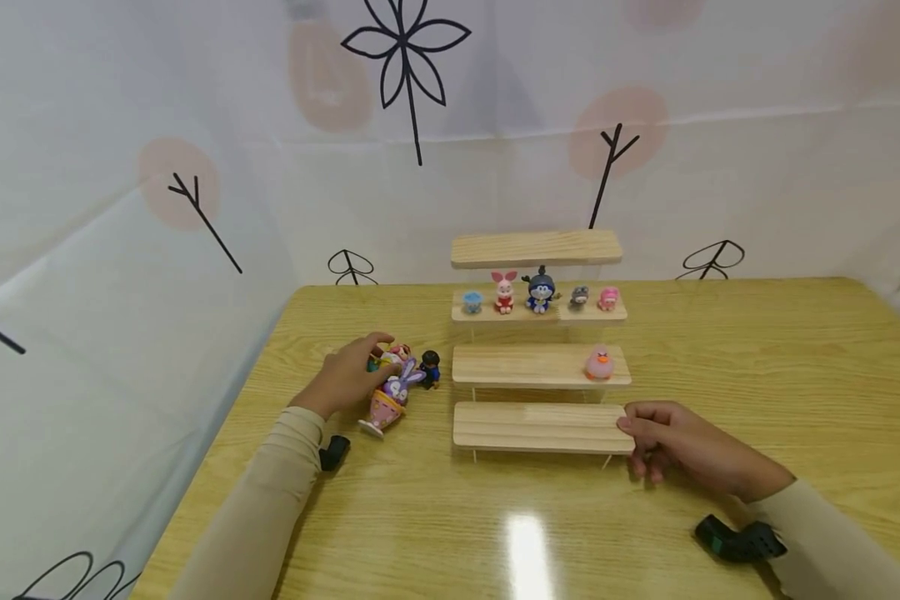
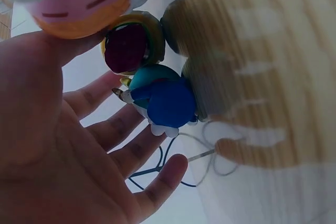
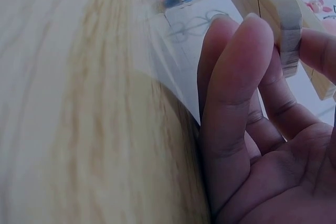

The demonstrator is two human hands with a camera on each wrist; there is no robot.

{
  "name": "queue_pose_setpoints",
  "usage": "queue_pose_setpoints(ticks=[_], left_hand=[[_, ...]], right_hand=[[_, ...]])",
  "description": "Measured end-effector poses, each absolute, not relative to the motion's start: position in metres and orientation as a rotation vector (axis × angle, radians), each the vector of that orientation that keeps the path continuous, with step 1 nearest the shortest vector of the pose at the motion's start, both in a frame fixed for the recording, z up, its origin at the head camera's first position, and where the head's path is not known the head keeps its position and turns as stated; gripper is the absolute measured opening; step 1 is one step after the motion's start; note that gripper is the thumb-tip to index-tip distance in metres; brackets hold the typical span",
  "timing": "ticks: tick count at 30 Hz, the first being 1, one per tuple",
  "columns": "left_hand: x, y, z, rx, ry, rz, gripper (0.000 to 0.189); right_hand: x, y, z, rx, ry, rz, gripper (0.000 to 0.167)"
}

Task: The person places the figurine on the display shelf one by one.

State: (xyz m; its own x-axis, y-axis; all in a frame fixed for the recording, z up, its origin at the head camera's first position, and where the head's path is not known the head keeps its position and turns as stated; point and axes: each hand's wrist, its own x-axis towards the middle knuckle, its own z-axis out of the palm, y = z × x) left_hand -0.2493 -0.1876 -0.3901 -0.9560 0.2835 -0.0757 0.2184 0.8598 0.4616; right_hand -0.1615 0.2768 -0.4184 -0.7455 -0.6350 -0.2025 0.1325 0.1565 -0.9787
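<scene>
My left hand [image 1: 345, 375] reaches over a cluster of small toy figurines at the left of the table. A purple rabbit figurine [image 1: 399, 388] with a pink lower part lies at the cluster's front, and a black-haired figurine [image 1: 430, 368] stands at its right. In the left wrist view, the loosely spread fingers lie beside a blue-and-teal figurine [image 2: 170, 106] and a yellow-rimmed dark red one [image 2: 126, 48]. My right hand [image 1: 678, 442] pinches the right end of the lowest wooden shelf board [image 1: 536, 427], thumb on top and fingers underneath.
The stepped display rack has a bare top board [image 1: 536, 248]. Several figurines line the second board, including a pink-eared one [image 1: 504, 293] and a dark blue one [image 1: 541, 292]. A pink duck figurine [image 1: 599, 364] sits on the third. Behind the table hangs a patterned cloth [image 1: 495, 192].
</scene>
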Motion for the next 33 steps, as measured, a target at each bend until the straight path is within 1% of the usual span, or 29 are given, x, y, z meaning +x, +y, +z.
queue_pose_setpoints(ticks=[6,12,28,33], left_hand=[[-0.2498,-0.1874,-0.3921,0.427,2.895,0.668,0.059],[-0.2484,-0.1875,-0.3943,0.484,2.923,0.609,0.056],[-0.2451,-0.1842,-0.3919,0.453,2.953,0.593,0.050],[-0.2444,-0.1840,-0.3905,0.480,2.979,0.599,0.049]], right_hand=[[-0.1622,0.2770,-0.4194,-0.487,1.838,-1.647,0.025],[-0.1632,0.2765,-0.4193,-0.473,1.864,-1.631,0.026],[-0.1613,0.2751,-0.4159,-0.459,1.884,-1.616,0.025],[-0.1608,0.2748,-0.4156,-0.459,1.880,-1.621,0.024]])
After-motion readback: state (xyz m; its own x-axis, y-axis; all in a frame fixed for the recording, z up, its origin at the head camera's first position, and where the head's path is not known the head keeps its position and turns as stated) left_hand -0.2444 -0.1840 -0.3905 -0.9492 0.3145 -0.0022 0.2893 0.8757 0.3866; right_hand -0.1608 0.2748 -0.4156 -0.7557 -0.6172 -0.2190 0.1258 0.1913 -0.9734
